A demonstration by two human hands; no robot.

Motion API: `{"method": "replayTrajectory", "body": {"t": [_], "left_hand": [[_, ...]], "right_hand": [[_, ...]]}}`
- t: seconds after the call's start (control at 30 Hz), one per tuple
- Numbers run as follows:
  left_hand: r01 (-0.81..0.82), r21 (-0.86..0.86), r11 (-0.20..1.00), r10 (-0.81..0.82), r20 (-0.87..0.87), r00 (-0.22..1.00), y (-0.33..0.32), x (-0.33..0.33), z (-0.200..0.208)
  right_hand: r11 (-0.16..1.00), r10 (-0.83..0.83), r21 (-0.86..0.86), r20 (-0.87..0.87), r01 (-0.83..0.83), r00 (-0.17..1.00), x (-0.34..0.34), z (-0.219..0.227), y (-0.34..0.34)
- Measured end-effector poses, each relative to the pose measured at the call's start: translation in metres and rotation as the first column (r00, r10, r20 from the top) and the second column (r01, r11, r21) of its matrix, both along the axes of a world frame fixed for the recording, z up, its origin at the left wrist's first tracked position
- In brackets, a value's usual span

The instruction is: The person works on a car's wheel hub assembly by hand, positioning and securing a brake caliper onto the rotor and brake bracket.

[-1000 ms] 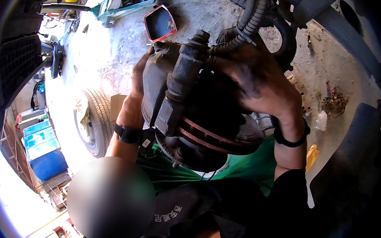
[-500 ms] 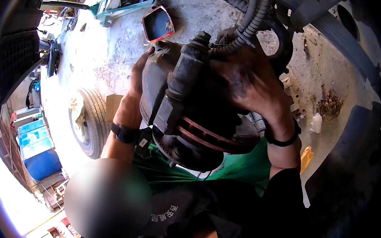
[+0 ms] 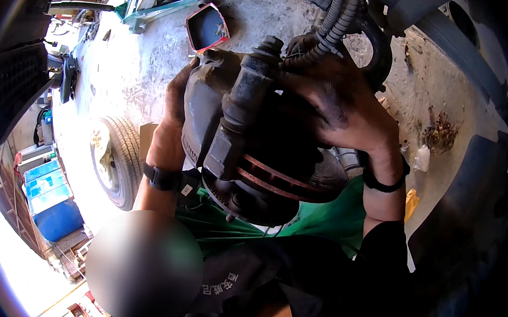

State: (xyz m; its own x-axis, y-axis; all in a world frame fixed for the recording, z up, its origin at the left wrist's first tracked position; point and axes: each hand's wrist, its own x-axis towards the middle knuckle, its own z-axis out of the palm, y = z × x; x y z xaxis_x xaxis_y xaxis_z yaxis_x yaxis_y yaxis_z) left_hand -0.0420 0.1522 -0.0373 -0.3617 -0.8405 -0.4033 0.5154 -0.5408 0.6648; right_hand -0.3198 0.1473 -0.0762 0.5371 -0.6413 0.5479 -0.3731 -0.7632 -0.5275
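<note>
A large grey brake caliper (image 3: pixel 202 100) with a thick cylindrical bolt housing (image 3: pixel 247 91) sits over a rusty-edged brake disc (image 3: pixel 287 186). My left hand (image 3: pixel 172 118) wraps the caliper's left side, thumb and fingers pressed against its outer face and partly hidden behind it. On the far right side, my right hand (image 3: pixel 336 102), blackened with grease, curls over the caliper's inner side next to ribbed hoses (image 3: pixel 335 27); its fingertips are mostly hidden. The hub (image 3: pixel 251 208) below the disc is in shadow, close to my green-clad legs (image 3: pixel 338 207).
A curved dark suspension part (image 3: pixel 382 56) and a frame beam (image 3: pixel 455 60) hang at the upper right. On the floor are a red-rimmed tray (image 3: pixel 208 31), a wheel with tyre (image 3: pixel 123 162), a green metal stand (image 3: pixel 164 5) and a blue box (image 3: pixel 56 207).
The caliper's upper end and my left hand have shifted slightly left and up. My right wrist has moved a little right, and a small bright gap shows beside the caliper.
</note>
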Motion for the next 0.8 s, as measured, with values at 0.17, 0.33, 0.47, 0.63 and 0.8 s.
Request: {"method": "replayTrajectory", "body": {"t": [0.17, 0.33, 0.47, 0.63, 0.8], "left_hand": [[0.013, -0.012, 1.000, -0.014, -0.115, 0.993, 0.000, -0.003, 0.000], [0.039, -0.022, 0.999, -0.035, 0.174, 0.984, -0.004, 0.000, -0.001], [0.088, 0.006, 0.996, -0.087, -0.096, 0.992, -0.008, 0.010, -0.010], [0.017, 0.003, 1.000, -0.017, 0.020, 1.000, 0.000, 0.001, -0.007], [0.012, -0.007, 1.000, -0.012, -0.005, 1.000, -0.001, 0.007, -0.007]], "right_hand": [[0.978, -0.126, -0.166, 0.003, 0.124, 0.992, 0.004, 0.000, 0.005], [0.988, -0.076, -0.134, -0.012, 0.073, 0.997, 0.004, -0.007, 0.002], [0.968, -0.150, -0.205, -0.003, 0.146, 0.989, 0.010, -0.011, 0.002], [0.994, -0.049, -0.090, 0.063, 0.054, 0.997, -0.001, -0.008, -0.001], [0.969, -0.144, -0.197, 0.029, 0.147, 0.989, 0.015, -0.014, 0.000]]}}
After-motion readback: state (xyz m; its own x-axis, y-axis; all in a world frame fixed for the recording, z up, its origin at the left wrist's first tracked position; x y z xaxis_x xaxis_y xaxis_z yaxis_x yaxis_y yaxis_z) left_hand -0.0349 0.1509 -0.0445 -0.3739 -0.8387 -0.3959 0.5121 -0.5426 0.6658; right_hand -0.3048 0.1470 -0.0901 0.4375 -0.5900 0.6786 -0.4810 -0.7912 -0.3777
